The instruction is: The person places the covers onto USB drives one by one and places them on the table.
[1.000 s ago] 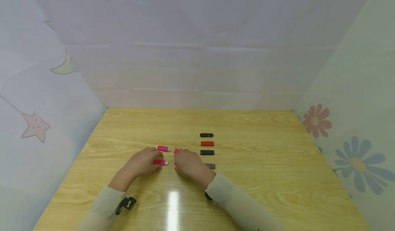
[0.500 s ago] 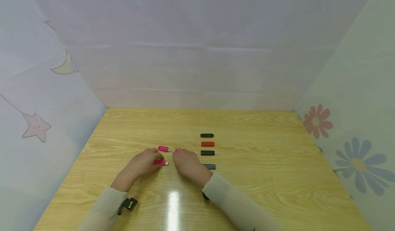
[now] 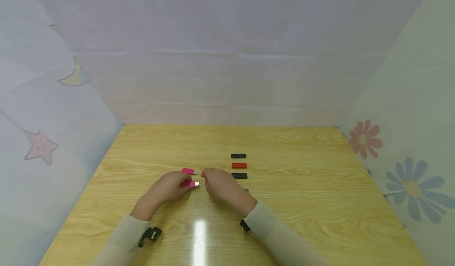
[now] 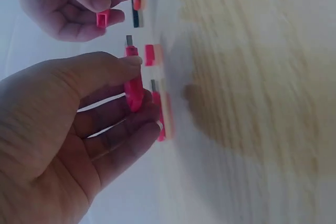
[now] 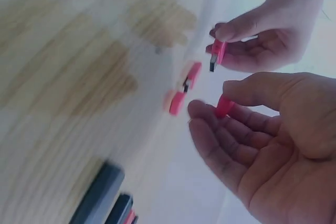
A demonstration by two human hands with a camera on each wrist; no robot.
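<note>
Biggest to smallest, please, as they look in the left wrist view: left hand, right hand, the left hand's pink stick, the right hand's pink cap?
1. Left hand, helped by being nearest
2. Right hand
3. Pink stick
4. Pink cap

Holds both forearms [image 3: 143, 207] angled inward; pinches between thumb and curled fingers with the left hand [image 3: 170, 186], likewise with the right hand [image 3: 224, 186], near but apart.

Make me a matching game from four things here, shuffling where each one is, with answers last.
1. Red stick
2. Held pink cap
3. Grey stick
4. Held pink USB stick

A. In the left hand
B. Between two black sticks
C. Near end of the row of four
D. In the right hand

1-B, 2-D, 3-C, 4-A
</note>
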